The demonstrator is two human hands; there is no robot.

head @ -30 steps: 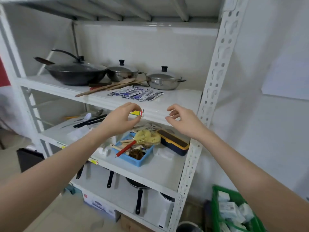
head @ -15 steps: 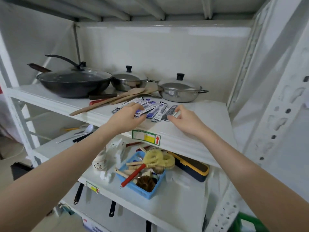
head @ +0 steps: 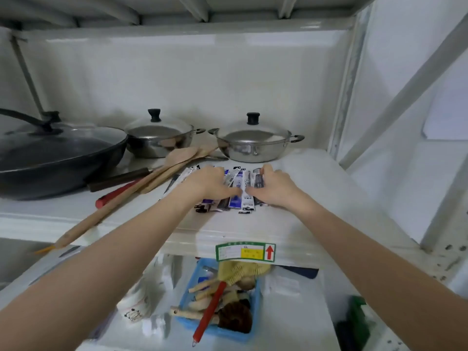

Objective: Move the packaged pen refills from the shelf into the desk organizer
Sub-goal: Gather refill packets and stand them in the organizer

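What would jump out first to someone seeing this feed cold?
Both hands, left hand and right hand, pressed onto a fan of packaged pen refills at the middle of the white shelf. Behind them stand two lidded steel pots, with a big dark wok at far left.

Glossy plastic refill packets (head: 240,196) crinkle under my fingers (head: 234,191) on the smooth painted-metal shelf (head: 291,224); polished steel pots (head: 253,145), matt wooden spatulas (head: 152,177) nearby.

2 bare forearms, left hand (head: 211,183) and right hand (head: 274,190) (no sleeves, rings or watch).
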